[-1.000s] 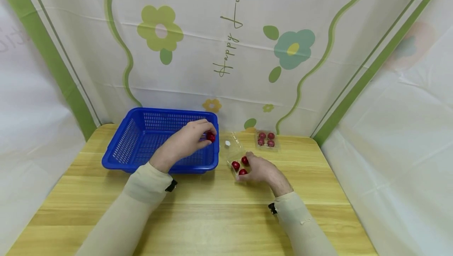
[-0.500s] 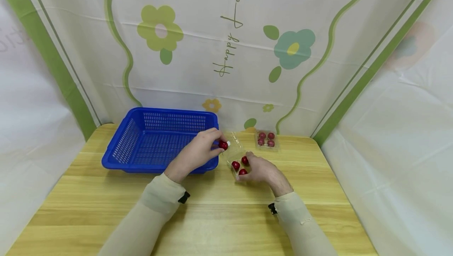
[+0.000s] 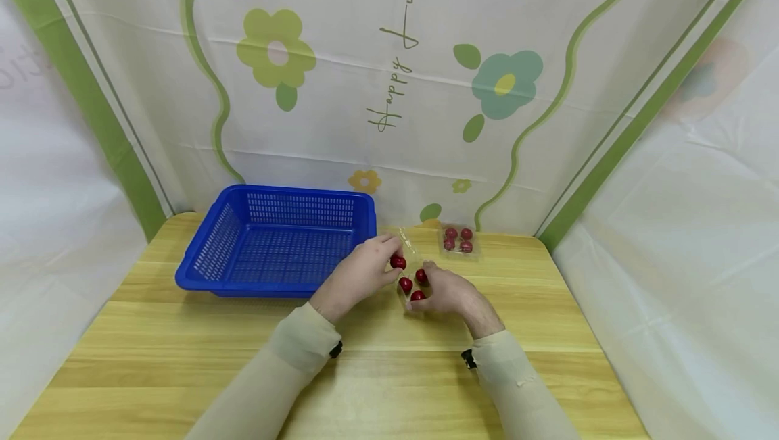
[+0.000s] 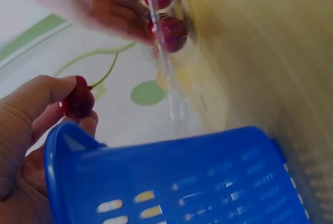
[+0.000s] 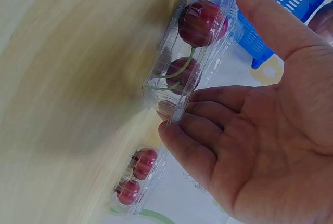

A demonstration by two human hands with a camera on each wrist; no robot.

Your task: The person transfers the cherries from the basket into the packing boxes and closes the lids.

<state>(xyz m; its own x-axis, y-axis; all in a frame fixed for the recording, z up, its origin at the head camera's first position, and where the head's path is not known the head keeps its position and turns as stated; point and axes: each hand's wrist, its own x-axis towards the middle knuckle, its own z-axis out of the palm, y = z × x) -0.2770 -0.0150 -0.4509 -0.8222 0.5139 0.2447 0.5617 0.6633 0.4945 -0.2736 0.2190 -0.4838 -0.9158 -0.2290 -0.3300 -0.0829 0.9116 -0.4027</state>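
In the head view my left hand [image 3: 358, 274] pinches a dark red cherry [image 3: 398, 261] between thumb and fingers, close over the open clear plastic box. A thin green stem [image 4: 108, 72] sticks out from this cherry in the left wrist view. My right hand [image 3: 452, 292] holds the plastic box [image 5: 165, 57] at its right side, thumb at the near edge and fingers at the far end. Three cherries [image 3: 406, 284] show inside it, and green stems [image 5: 182, 68] curve against its wall. The lid [image 3: 406, 242] lies folded back behind, partly covered by my left hand.
A blue perforated basket [image 3: 207, 237] stands left of the box, its right rim next to my left hand. Behind my right hand sits a second clear box [image 3: 459, 251] with several cherries. A printed curtain [image 3: 341, 122] hangs along the table's back edge.
My left hand has carried the cherry rightward from over the basket's right rim, past the box's lid, to just above the box. My right hand has stayed in place on the box.
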